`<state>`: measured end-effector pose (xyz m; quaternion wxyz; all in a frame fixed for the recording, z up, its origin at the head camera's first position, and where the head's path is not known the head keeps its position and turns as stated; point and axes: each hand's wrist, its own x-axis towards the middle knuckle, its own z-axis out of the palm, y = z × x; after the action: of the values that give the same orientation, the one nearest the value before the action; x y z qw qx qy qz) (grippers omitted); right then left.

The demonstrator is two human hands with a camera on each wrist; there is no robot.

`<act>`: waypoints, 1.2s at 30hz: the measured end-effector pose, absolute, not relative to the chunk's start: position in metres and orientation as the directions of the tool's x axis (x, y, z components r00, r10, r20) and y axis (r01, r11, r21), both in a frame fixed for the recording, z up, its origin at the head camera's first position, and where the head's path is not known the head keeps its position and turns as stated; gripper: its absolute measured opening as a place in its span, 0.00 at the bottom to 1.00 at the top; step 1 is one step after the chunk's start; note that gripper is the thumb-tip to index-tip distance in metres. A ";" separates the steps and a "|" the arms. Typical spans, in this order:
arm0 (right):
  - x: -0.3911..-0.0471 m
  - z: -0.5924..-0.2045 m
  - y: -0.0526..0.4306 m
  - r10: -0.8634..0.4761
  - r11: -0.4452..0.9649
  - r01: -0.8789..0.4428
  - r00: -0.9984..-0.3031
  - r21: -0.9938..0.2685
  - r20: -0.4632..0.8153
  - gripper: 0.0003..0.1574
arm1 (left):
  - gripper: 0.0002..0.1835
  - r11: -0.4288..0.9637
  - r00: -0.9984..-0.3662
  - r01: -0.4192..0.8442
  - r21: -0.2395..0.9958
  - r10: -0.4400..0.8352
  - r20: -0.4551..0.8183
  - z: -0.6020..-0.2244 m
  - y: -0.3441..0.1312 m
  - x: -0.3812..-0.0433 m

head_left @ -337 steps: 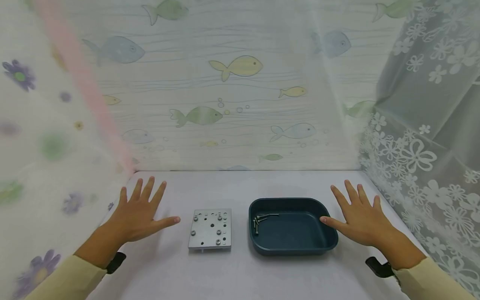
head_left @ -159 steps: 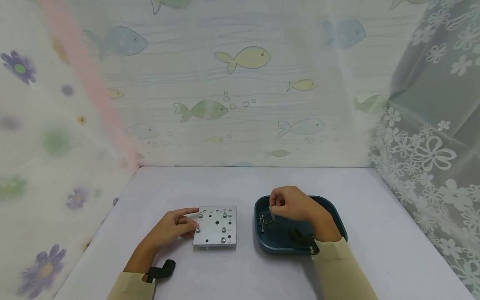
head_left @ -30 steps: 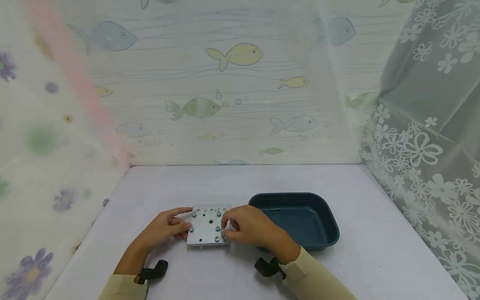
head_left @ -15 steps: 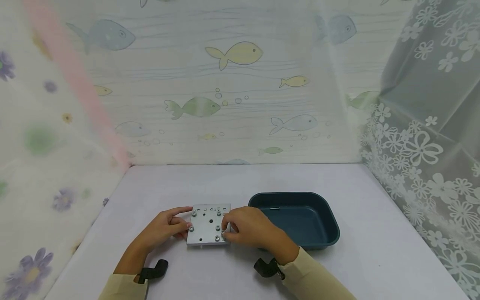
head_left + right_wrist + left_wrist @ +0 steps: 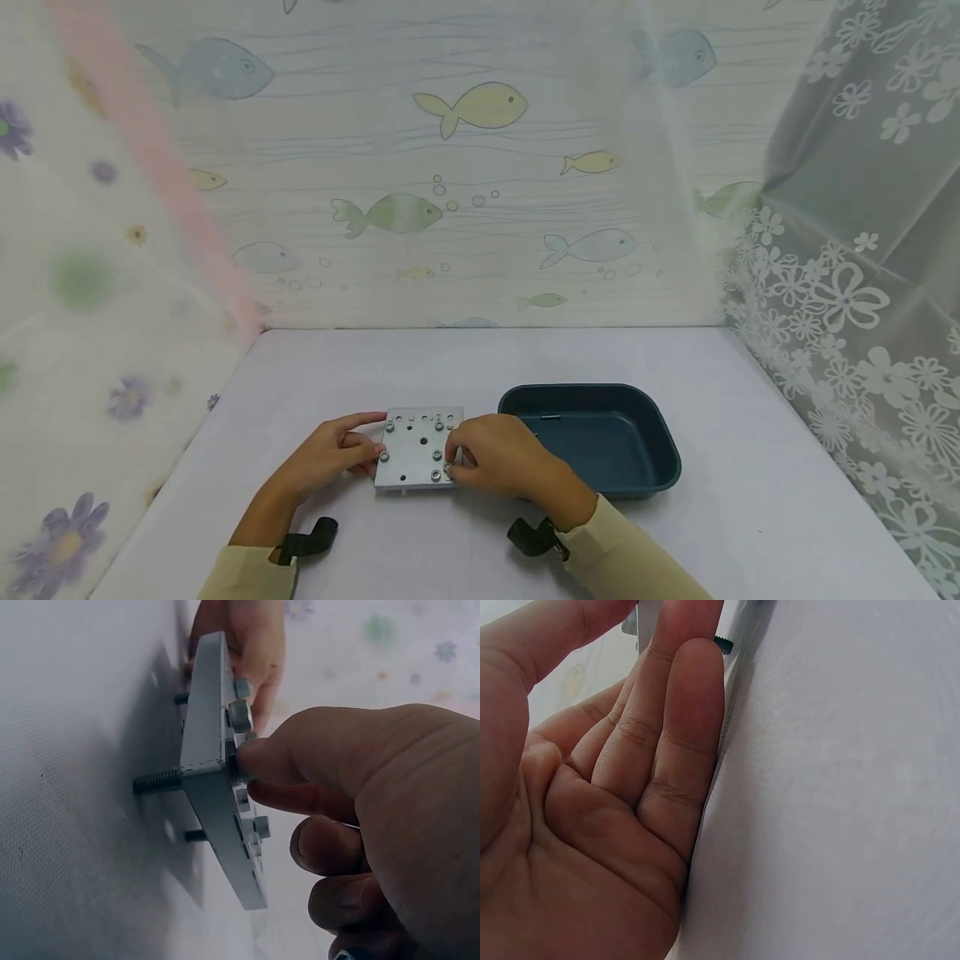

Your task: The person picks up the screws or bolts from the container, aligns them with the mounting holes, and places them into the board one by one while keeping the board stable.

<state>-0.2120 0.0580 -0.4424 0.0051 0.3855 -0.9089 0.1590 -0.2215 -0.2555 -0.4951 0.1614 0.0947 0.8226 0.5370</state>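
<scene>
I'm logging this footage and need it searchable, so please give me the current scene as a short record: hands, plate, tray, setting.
Left hand: holds the plate at its left edge
Right hand: thumb and finger pinch a screw near the plate's right edge
Plate: flat metal with holes; other screws sit in it, shanks showing underneath in the right wrist view
Tray: dark, right of the plate; a loose screw inside, left part hidden by the right hand
Setting: white table, fish-print curtain behind
</scene>
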 end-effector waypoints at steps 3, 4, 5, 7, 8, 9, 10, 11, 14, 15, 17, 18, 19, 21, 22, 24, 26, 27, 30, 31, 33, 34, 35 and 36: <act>-0.213 -0.442 0.059 -0.696 0.648 -0.695 -0.706 -0.311 0.131 0.04 | 0.39 0.406 -0.931 -0.021 0.913 0.326 -0.166 -0.495 -0.255 -0.222; -0.213 -0.442 0.059 -0.692 0.647 -0.688 -0.711 -0.329 0.127 0.05 | 0.39 0.405 -0.931 -0.024 0.914 0.325 -0.168 -0.495 -0.255 -0.222; -0.213 -0.441 0.060 -0.688 0.645 -0.680 -0.715 -0.349 0.121 0.05 | 0.39 0.404 -0.931 -0.024 0.914 0.324 -0.168 -0.495 -0.255 -0.222; -0.214 -0.439 0.061 -0.683 0.640 -0.662 -0.723 -0.391 0.104 0.06 | 0.39 0.404 -0.931 -0.024 0.915 0.325 -0.168 -0.495 -0.254 -0.221; -0.214 -0.438 0.062 -0.683 0.636 -0.654 -0.724 -0.410 0.097 0.07 | 0.39 0.405 -0.930 -0.020 0.914 0.328 -0.166 -0.495 -0.254 -0.221; -0.214 -0.436 0.063 -0.685 0.628 -0.649 -0.723 -0.429 0.090 0.07 | 0.39 0.405 -0.929 -0.017 0.914 0.331 -0.164 -0.495 -0.254 -0.221; -0.215 -0.434 0.064 -0.689 0.621 -0.647 -0.720 -0.443 0.085 0.07 | 0.39 0.405 -0.929 -0.013 0.914 0.334 -0.162 -0.495 -0.255 -0.221; -0.216 -0.432 0.066 -0.694 0.614 -0.648 -0.715 -0.452 0.082 0.07 | 0.39 0.408 -0.930 -0.012 0.913 0.332 -0.161 -0.496 -0.255 -0.221; -0.219 -0.425 0.072 -0.707 0.595 -0.663 -0.700 -0.453 0.096 0.07 | 0.38 0.414 -0.931 -0.011 0.910 0.328 -0.161 -0.496 -0.255 -0.221; -0.220 -0.422 0.074 -0.709 0.593 -0.669 -0.697 -0.449 0.103 0.06 | 0.38 0.416 -0.932 -0.012 0.909 0.325 -0.161 -0.496 -0.255 -0.221; -0.223 -0.418 0.079 -0.707 0.594 -0.673 -0.698 -0.441 0.113 0.05 | 0.38 0.417 -0.934 -0.016 0.909 0.319 -0.162 -0.496 -0.255 -0.221; -0.224 -0.415 0.081 -0.705 0.596 -0.673 -0.700 -0.438 0.115 0.05 | 0.39 0.417 -0.934 -0.015 0.909 0.319 -0.162 -0.497 -0.255 -0.222; -0.225 -0.414 0.084 -0.702 0.601 -0.670 -0.703 -0.436 0.113 0.04 | 0.39 0.417 -0.934 -0.014 0.909 0.319 -0.161 -0.497 -0.255 -0.222; -0.228 -0.411 0.089 -0.694 0.609 -0.659 -0.712 -0.441 0.106 0.03 | 0.39 0.416 -0.934 -0.016 0.909 0.320 -0.162 -0.497 -0.255 -0.222; -0.229 -0.411 0.091 -0.689 0.613 -0.653 -0.717 -0.444 0.102 0.03 | 0.39 0.414 -0.934 -0.017 0.910 0.319 -0.162 -0.497 -0.256 -0.222; -0.231 -0.410 0.097 -0.678 0.624 -0.638 -0.729 -0.451 0.093 0.02 | 0.39 0.411 -0.934 -0.019 0.911 0.319 -0.163 -0.497 -0.256 -0.222; -0.234 -0.410 0.102 -0.669 0.631 -0.624 -0.739 -0.461 0.085 0.02 | 0.39 0.408 -0.933 -0.020 0.913 0.319 -0.164 -0.497 -0.256 -0.222; -0.235 -0.410 0.105 -0.665 0.633 -0.618 -0.743 -0.467 0.081 0.02 | 0.39 0.409 -0.934 -0.020 0.912 0.318 -0.164 -0.498 -0.256 -0.222; -0.238 -0.410 0.112 -0.659 0.632 -0.603 -0.749 -0.487 0.071 0.03 | 0.39 0.409 -0.934 -0.022 0.912 0.317 -0.164 -0.497 -0.256 -0.222; -0.239 -0.411 0.115 -0.660 0.630 -0.602 -0.748 -0.491 0.070 0.03 | 0.39 0.409 -0.934 -0.021 0.912 0.317 -0.164 -0.497 -0.256 -0.222; -0.241 -0.410 0.120 -0.660 0.626 -0.598 -0.748 -0.501 0.068 0.03 | 0.39 0.407 -0.933 -0.018 0.913 0.321 -0.161 -0.497 -0.256 -0.222; -0.242 -0.410 0.122 -0.661 0.624 -0.597 -0.747 -0.505 0.067 0.03 | 0.39 0.404 -0.933 -0.018 0.915 0.323 -0.161 -0.497 -0.256 -0.222; -0.243 -0.410 0.125 -0.661 0.621 -0.595 -0.747 -0.510 0.066 0.03 | 0.39 0.402 -0.931 -0.015 0.915 0.328 -0.160 -0.497 -0.256 -0.223; -0.244 -0.410 0.127 -0.661 0.620 -0.593 -0.748 -0.513 0.065 0.03 | 0.39 0.401 -0.930 -0.012 0.916 0.333 -0.158 -0.497 -0.256 -0.223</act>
<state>-0.2442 0.1274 -0.4103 -0.0653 0.3492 -0.8977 0.2606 -0.2228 -0.2558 -0.4965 0.1600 0.0975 0.8215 0.5386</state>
